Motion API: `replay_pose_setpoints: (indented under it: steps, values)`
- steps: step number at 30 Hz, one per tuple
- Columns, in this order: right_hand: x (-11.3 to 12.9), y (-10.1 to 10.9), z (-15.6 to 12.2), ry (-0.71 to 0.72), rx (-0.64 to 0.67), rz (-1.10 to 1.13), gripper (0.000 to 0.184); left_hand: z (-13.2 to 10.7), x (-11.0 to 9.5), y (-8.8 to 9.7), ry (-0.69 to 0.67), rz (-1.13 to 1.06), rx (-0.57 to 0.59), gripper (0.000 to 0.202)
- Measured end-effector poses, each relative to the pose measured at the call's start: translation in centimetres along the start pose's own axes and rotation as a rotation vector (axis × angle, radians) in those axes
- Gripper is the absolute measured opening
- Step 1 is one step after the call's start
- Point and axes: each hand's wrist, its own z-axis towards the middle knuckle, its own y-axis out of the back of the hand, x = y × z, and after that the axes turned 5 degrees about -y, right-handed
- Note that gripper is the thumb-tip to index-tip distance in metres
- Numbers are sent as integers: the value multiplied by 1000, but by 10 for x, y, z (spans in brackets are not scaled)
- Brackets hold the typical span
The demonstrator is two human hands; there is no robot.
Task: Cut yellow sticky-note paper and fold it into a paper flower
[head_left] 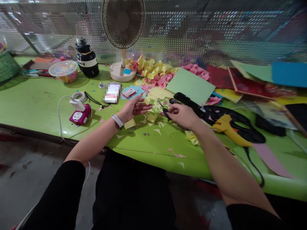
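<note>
My right hand (183, 115) grips the black handles of a small pair of scissors (161, 105), blades pointing up and left. My left hand (135, 108) hovers just left of the blades, palm up, fingers stretched toward them, holding nothing that I can see. Both hands are above a scatter of yellow and pink paper scraps (153, 116) on the green table (35, 105). A white band sits on my left wrist (117, 120).
A pile of folded yellow and pink paper pieces (153, 72) lies behind, by a fan (122, 38). A light green sheet (190, 86), a yellow glue gun (227, 129), black tools, a pink power socket (80, 115), a tape roll, a black bottle and a plastic tub also stand here.
</note>
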Motion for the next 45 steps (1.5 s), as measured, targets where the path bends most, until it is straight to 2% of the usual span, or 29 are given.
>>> replay_pose_setpoints:
  steps: [4,9,14,16,20,25,27,32,35,37,38,41,43,45]
  values:
    - [-2,2,4,-24,-78,-270,27,1,3,1,-45,-26,51,10]
    - [-4,2,6,-53,-110,-485,22,-1,5,-1,-50,47,55,16]
    - [-5,0,6,-5,-140,-627,21,2,5,4,-149,203,9,26]
    - [-5,0,8,-38,-112,-638,23,3,4,5,-182,279,-31,28]
    - [-7,4,12,-109,-41,-583,24,5,2,6,-186,344,-97,21]
    - [-10,11,10,-83,25,-580,25,10,5,10,-138,442,-149,22]
    - [-9,14,8,-58,51,-597,25,12,6,13,-166,530,-170,23]
    - [-4,20,2,-2,110,-546,38,14,3,18,-310,814,-230,33]
    - [5,14,-2,57,93,-410,42,17,1,20,-519,908,-275,32]
    - [12,5,-4,118,122,-303,50,18,0,21,-626,882,-272,30]
    - [16,0,-5,148,163,-260,49,19,0,21,-650,857,-267,29]
    - [19,-9,-6,218,240,-135,28,18,0,18,-678,815,-265,27]
    - [15,-9,-5,245,169,-12,28,14,-1,13,-682,810,-268,24]
    - [12,-7,-5,263,24,132,28,7,-3,5,-629,783,-228,12]
